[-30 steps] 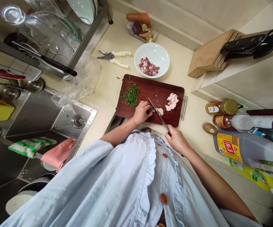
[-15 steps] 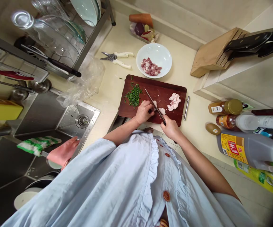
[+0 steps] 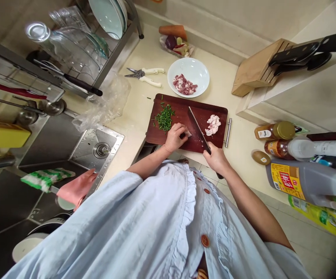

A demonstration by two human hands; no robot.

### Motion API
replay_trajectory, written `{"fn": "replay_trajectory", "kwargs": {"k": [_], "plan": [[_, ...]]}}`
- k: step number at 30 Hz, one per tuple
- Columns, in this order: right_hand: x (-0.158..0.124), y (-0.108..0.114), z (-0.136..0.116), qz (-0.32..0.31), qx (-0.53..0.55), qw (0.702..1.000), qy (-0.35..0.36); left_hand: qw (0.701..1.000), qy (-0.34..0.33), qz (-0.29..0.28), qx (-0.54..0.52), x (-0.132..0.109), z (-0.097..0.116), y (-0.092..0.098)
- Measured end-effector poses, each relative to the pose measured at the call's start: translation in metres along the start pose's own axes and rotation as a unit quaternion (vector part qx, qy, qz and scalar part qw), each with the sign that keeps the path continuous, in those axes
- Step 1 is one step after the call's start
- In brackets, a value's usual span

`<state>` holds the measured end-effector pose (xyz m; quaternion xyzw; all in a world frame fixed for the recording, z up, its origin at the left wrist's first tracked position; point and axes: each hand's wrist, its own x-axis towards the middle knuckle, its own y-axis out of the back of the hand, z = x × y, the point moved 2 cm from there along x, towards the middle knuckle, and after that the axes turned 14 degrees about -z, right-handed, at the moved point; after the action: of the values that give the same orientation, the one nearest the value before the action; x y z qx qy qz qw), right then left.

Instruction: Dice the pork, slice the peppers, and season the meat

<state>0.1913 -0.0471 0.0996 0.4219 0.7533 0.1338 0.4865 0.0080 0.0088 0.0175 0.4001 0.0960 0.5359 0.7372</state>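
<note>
My right hand is wrapped round the handle of a kitchen knife, whose long blade slants up and left over the reddish-brown cutting board. On the board's near side, the curled fingers of my left hand press on a small pale piece of meat, mostly hidden under them. Between this hand and the blade is a narrow gap. Chopped green pieces lie in a heap at the board's left. Toward its right sits a pile of pale, fatty meat slices.
Beyond the board stand a white bowl of cut reddish meat and white-handled scissors. A knife block is at the back right, with bottles and a large jug below it. The sink and dish rack are leftward.
The knife has moved right, away from my left hand. A pale slice that lay beside the blade no longer shows there. My left hand has stayed nearly in place.
</note>
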Motion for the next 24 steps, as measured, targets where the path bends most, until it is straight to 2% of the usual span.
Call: {"fn": "replay_trajectory", "kwargs": {"k": [2, 6, 9, 13, 18, 24], "plan": [[-0.011, 0.003, 0.001, 0.006, -0.001, 1.0, 0.012, 1.0, -0.005, 0.012, 0.002, -0.001, 0.0, 0.0], [-0.038, 0.0, 0.007, -0.033, -0.011, 0.999, 0.039, 1.0, 0.01, 0.012, 0.015, -0.001, -0.002, -0.003], [-0.046, -0.001, 0.011, -0.053, -0.02, 0.998, 0.037, 1.0, 0.015, 0.006, 0.016, -0.001, -0.004, -0.004], [-0.029, -0.003, 0.004, -0.073, -0.03, 0.997, 0.017, 1.0, 0.021, 0.001, 0.022, 0.001, -0.005, -0.004], [0.005, -0.006, -0.014, -0.056, -0.047, 0.997, 0.017, 0.999, 0.028, -0.021, 0.018, 0.003, -0.005, -0.004], [-0.007, -0.009, -0.002, -0.066, -0.045, 0.997, 0.017, 0.999, 0.033, -0.027, 0.014, 0.002, -0.005, -0.005]]}}
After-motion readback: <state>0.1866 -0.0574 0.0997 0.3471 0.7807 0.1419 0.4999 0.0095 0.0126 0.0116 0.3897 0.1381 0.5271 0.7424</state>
